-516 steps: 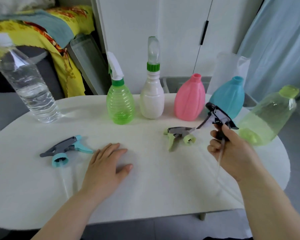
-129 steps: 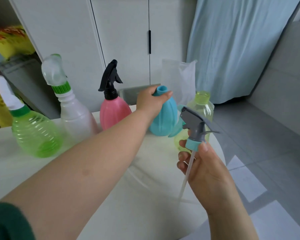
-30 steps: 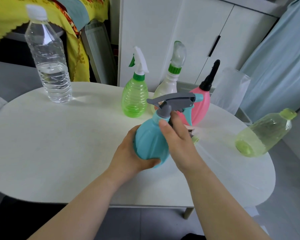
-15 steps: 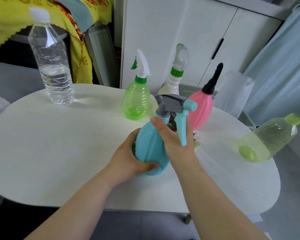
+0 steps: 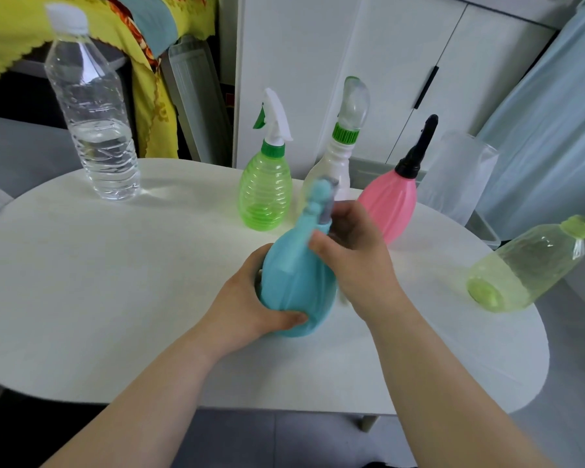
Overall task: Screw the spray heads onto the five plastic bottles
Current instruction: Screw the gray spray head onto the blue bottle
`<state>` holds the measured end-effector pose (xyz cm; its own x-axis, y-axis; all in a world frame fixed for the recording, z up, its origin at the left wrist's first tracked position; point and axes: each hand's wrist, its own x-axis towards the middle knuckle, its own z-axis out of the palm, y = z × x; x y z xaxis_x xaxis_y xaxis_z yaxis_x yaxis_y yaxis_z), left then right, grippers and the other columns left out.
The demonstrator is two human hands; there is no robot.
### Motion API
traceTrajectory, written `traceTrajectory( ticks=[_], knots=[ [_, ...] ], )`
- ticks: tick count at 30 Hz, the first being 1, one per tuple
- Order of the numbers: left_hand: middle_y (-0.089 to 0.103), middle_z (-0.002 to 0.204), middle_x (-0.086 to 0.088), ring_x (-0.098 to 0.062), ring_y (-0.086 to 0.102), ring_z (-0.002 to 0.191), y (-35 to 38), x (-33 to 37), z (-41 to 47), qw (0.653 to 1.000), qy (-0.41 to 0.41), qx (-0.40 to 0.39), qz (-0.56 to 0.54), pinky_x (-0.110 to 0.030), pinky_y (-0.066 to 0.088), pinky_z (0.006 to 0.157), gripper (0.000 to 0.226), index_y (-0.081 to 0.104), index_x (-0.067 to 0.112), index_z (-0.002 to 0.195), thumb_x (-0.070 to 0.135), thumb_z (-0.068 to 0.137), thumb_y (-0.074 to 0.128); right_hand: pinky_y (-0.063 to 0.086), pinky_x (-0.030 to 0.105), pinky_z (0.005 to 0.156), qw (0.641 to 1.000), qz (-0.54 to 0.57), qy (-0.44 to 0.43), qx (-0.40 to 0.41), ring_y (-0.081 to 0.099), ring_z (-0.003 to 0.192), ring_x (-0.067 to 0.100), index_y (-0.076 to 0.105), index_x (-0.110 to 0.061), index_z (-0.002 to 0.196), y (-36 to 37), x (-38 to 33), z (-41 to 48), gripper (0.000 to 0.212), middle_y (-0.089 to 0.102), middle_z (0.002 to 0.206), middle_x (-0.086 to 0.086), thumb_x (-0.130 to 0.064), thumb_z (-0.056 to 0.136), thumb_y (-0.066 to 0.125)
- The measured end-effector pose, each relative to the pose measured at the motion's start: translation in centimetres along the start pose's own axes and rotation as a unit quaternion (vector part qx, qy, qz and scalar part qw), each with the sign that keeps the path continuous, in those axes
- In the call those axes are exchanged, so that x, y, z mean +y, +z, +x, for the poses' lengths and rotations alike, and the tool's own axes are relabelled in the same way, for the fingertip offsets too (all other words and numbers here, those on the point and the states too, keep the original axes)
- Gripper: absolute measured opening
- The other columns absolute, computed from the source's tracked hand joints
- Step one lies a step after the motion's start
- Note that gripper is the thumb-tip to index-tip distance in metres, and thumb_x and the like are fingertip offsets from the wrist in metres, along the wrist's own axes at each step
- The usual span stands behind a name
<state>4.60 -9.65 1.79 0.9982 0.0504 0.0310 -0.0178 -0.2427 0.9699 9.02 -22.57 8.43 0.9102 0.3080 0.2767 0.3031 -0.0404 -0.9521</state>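
Observation:
My left hand grips the lower body of the blue bottle, held tilted over the white table. My right hand is closed around the bottle's neck and its grey and blue spray head, which is motion-blurred. Behind stand the green bottle with a white head, the white bottle with a clear cap, and the pink bottle with a black head. A yellow-green bottle lies on its side at the right edge, without a spray head.
A clear water bottle stands at the table's back left. A translucent plastic bag is behind the pink bottle. White cabinets and a light blue curtain are behind the table.
The spray head has rotated on the blue bottle under my right hand, its trigger now turned away and blurred. The bottle has tipped a little more. My left hand keeps its grip.

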Motion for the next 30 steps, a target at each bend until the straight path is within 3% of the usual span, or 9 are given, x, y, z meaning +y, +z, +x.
traceTrajectory(
  ticks=[4,7,12,15,18,22,25,28,30],
  knots=[
    [0.054,0.097,0.028,0.023,0.049,0.083,0.2,0.2,-0.1,1.000,0.002,-0.003,0.011,0.002,0.039,0.059,0.072,0.035,0.061,0.093,0.036,0.039,0.075,0.051,0.023,0.069,0.997,-0.059,0.033,0.049,0.058,0.073,0.004,0.045,-0.027,0.086,1.0,0.0,0.5,0.030,0.055,0.079,-0.012,-0.018,0.072,0.070],
    [0.055,0.096,0.027,0.023,0.051,0.079,0.1,0.2,-0.1,1.000,-0.001,0.002,-0.001,0.002,0.040,0.056,0.071,0.036,0.059,0.093,0.032,0.040,0.075,0.050,0.034,0.082,0.997,-0.065,0.050,-0.014,0.056,0.083,0.010,0.044,-0.032,0.083,1.0,-0.5,0.3,0.023,0.056,0.085,-0.010,-0.025,0.074,0.065],
    [0.053,0.094,0.028,0.026,0.048,0.079,0.3,0.2,-0.1,1.000,0.001,0.009,-0.004,0.003,0.038,0.056,0.069,0.038,0.056,0.092,0.033,0.038,0.075,0.050,0.019,0.074,0.996,0.032,0.051,-0.063,0.059,0.075,0.001,0.059,-0.024,0.086,-0.7,-0.7,-0.3,0.013,0.063,0.081,-0.007,-0.014,0.079,0.063],
    [0.050,0.095,0.032,0.028,0.045,0.080,0.7,0.3,-0.2,1.000,0.003,0.030,0.011,0.005,0.036,0.059,0.070,0.036,0.057,0.092,0.035,0.038,0.074,0.049,0.013,0.067,0.999,-0.038,0.033,0.013,0.058,0.064,-0.006,0.061,-0.022,0.081,-0.3,-0.5,-0.2,0.011,0.062,0.072,-0.012,-0.013,0.076,0.067],
    [0.048,0.094,0.033,0.024,0.047,0.080,0.7,0.5,-0.3,0.999,-0.001,0.037,0.021,0.003,0.038,0.059,0.070,0.033,0.058,0.093,0.038,0.039,0.073,0.044,0.007,0.061,0.993,-0.071,0.021,0.091,0.057,0.063,-0.008,0.053,-0.022,0.084,0.4,0.2,-0.1,0.025,0.059,0.074,-0.012,-0.016,0.071,0.073],
    [0.048,0.095,0.030,0.009,0.050,0.089,0.2,1.0,-0.4,0.998,0.000,0.004,0.061,-0.010,0.041,0.067,0.074,0.030,0.058,0.094,0.040,0.036,0.073,0.049,0.012,0.070,0.997,0.029,0.055,-0.056,0.064,0.081,0.000,0.056,-0.007,0.105,-0.9,-0.4,0.8,0.040,0.066,0.090,-0.008,-0.013,0.068,0.071],
    [0.045,0.094,0.032,0.002,0.050,0.088,0.4,1.2,-0.4,0.997,0.004,0.007,0.079,-0.015,0.040,0.069,0.079,0.027,0.055,0.097,0.039,0.038,0.075,0.053,0.017,0.075,0.986,0.027,0.076,-0.143,0.067,0.081,0.005,0.064,-0.019,0.074,-1.3,-1.1,1.4,0.009,0.072,0.076,-0.011,-0.016,0.066,0.065],
    [0.042,0.092,0.031,-0.008,0.049,0.089,1.1,0.9,-0.4,0.996,0.001,0.040,0.079,-0.017,0.037,0.066,0.084,0.030,0.044,0.111,0.028,0.047,0.083,0.055,0.022,0.072,0.994,-0.003,0.084,-0.073,0.068,0.072,0.009,0.057,-0.012,0.058,-0.1,-0.7,1.5,0.012,0.070,0.062,-0.007,-0.011,0.069,0.063],
    [0.043,0.093,0.026,-0.010,0.048,0.090,1.5,0.7,-0.5,0.995,0.003,0.058,0.081,-0.020,0.037,0.068,0.087,0.032,0.036,0.120,0.025,0.049,0.081,0.053,0.025,0.067,0.995,-0.059,0.073,0.022,0.066,0.072,0.023,0.055,0.006,0.063,1.0,-0.2,1.2,0.017,0.069,0.066,0.015,-0.009,0.070,0.060]
  ],
)
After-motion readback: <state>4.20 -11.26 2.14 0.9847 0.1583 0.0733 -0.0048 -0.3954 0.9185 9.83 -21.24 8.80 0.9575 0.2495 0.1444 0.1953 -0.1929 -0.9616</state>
